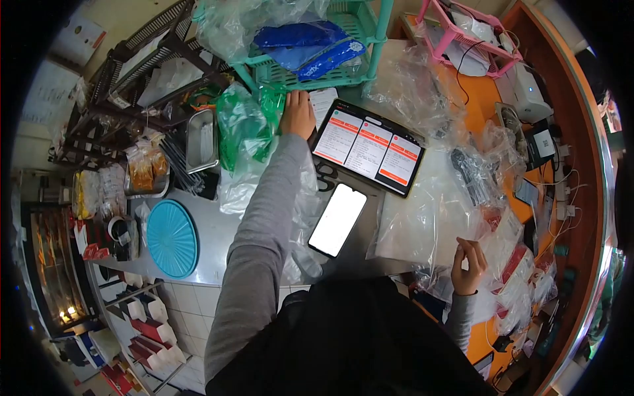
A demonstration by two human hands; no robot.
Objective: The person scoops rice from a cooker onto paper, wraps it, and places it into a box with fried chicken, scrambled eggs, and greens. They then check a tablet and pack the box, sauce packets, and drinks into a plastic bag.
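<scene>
My left hand (298, 115) reaches forward to the green plastic bags (241, 122), its fingers bent at a white paper slip (323, 102); what the fingertips hold, if anything, is hidden. To its right lies a tablet (367, 146) with order-like panels on its screen. Below the tablet rests a phone (337, 220) with a bright white screen, and black scissor handles (325, 175) show between them. My right hand (468, 266) hovers at the right over clear plastic bags (422, 231), fingers curled loosely, with nothing visible in them.
A teal rack (310, 76) with blue packets stands at the back, beside dark brown baskets (148, 59). On the left are a metal tray (202, 140) and a round blue lid (172, 238). A pink basket (462, 39), cables and a white device (528, 96) are at the right.
</scene>
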